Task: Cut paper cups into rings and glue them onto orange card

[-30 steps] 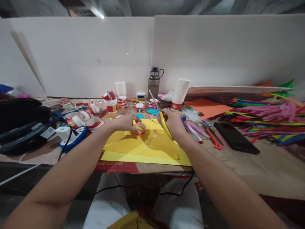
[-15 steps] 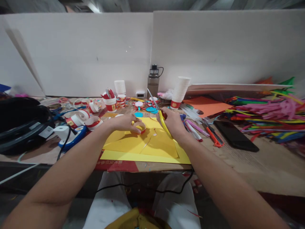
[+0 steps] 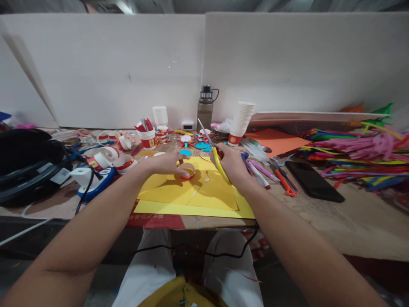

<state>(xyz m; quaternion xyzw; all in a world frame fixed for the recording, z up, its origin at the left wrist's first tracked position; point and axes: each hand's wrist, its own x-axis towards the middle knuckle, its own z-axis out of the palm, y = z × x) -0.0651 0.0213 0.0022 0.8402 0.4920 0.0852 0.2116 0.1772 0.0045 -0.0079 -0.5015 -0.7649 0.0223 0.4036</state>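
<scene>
A short red-and-white paper cup ring (image 3: 191, 174) stands on stacked yellow sheets (image 3: 217, 200). My left hand (image 3: 169, 164) curls around its left side, thumb in front and fingers behind. In my right hand (image 3: 232, 164) is a pair of scissors (image 3: 218, 161) with yellow handles; the blades point up and away, to the left. My palm hides part of the handles. Between both hands, a thin red-and-white scrap (image 3: 207, 178) lies on the yellow paper. Several blue paper discs (image 3: 203, 146) sit just beyond the sheets.
Cut cup rings (image 3: 104, 158) and a blue-and-white device (image 3: 96, 183) with a cable lie left. Behind stand a cup of red pieces (image 3: 147, 137), a bottle (image 3: 205, 108) and stacked cups (image 3: 241, 123). Right are markers (image 3: 258, 175), an orange cutter (image 3: 286, 182), a phone (image 3: 315, 181) and pipe cleaners (image 3: 367, 149).
The view has shifted slightly. My left fingers sit a little more apart around the ring, while my right hand keeps the scissors in nearly the same pose.
</scene>
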